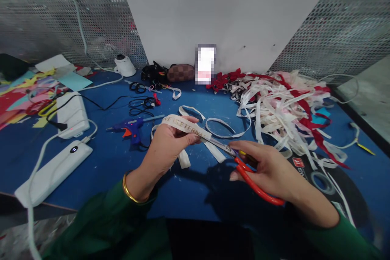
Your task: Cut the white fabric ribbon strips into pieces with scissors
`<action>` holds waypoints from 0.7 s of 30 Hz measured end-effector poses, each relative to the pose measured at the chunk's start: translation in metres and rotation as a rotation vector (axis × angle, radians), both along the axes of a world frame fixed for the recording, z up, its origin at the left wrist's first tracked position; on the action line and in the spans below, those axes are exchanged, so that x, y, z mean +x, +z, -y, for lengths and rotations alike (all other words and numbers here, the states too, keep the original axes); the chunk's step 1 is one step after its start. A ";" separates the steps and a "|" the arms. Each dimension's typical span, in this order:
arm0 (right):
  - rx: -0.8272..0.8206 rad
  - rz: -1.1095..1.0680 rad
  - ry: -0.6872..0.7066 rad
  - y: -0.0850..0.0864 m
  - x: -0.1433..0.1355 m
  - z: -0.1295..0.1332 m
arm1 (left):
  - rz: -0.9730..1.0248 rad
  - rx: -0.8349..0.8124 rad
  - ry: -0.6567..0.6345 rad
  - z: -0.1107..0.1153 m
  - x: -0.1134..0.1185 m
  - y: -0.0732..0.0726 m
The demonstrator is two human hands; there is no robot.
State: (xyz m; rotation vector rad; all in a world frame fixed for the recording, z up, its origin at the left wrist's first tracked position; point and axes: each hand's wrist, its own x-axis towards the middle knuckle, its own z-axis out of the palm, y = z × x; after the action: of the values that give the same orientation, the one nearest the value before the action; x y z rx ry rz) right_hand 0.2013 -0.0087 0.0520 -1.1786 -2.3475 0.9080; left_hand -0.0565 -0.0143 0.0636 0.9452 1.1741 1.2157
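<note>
In the middle of the view, my left hand (pixel 166 146) pinches a cream ribbon (pixel 183 125) with gold lettering between thumb and fingers. Part of the ribbon loops behind that hand, and pale strips dangle below it. My right hand (pixel 268 166) is closed on the handles of red-handled scissors (pixel 256 189). Their blades point left and meet the ribbon's end near my left thumb; whether they cut into it I cannot tell. Loose curls of white ribbon (pixel 219 126) lie just beyond both hands.
A blue glue gun (pixel 134 130) rests left of my hands. Further left are a power strip (pixel 71 115) and a white power bank (pixel 55 172). A tangled ribbon heap (pixel 280 105) fills the back right. A checkered pouch (pixel 180 72) and a blurred phone-like screen (pixel 206 64) stand at the back.
</note>
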 end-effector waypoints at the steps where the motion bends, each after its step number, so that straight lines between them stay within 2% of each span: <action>1: 0.015 0.004 0.007 0.000 0.000 0.000 | -0.003 0.001 -0.004 0.000 0.000 0.000; 17: 0.216 -0.006 0.044 -0.001 0.003 0.001 | -0.011 0.012 -0.003 0.000 -0.001 0.002; 21: 0.185 -0.018 0.045 -0.001 0.000 0.002 | -0.004 0.015 -0.004 0.000 -0.001 0.003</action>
State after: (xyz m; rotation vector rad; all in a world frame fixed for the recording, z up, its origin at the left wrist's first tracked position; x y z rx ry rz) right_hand 0.2018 -0.0108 0.0506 -1.0438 -2.3931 0.6949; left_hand -0.0573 -0.0146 0.0666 0.9613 1.1675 1.2207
